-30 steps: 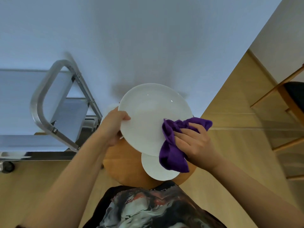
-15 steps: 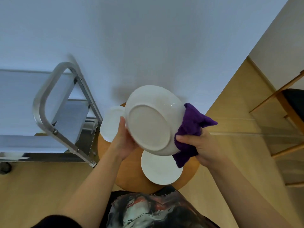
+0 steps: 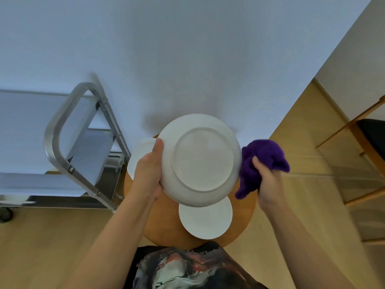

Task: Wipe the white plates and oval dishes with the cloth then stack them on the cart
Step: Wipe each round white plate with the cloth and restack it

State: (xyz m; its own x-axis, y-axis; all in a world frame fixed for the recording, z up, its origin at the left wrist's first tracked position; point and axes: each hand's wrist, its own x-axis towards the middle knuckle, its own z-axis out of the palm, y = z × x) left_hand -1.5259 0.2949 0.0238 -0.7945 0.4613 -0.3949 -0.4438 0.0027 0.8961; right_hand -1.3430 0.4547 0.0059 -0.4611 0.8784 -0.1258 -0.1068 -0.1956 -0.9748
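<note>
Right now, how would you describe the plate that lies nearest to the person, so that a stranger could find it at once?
Find the round wooden table at the foot of the white wall. On its near edge, just before the person's shirt, lies a small white plate, face up and flat. Unlike the larger plate held bottom-up above it by the left hand, nothing touches it.

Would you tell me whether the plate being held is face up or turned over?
Turned over: the plate shows its underside with the raised foot ring toward the camera, gripped at its rim by the left hand.
</note>
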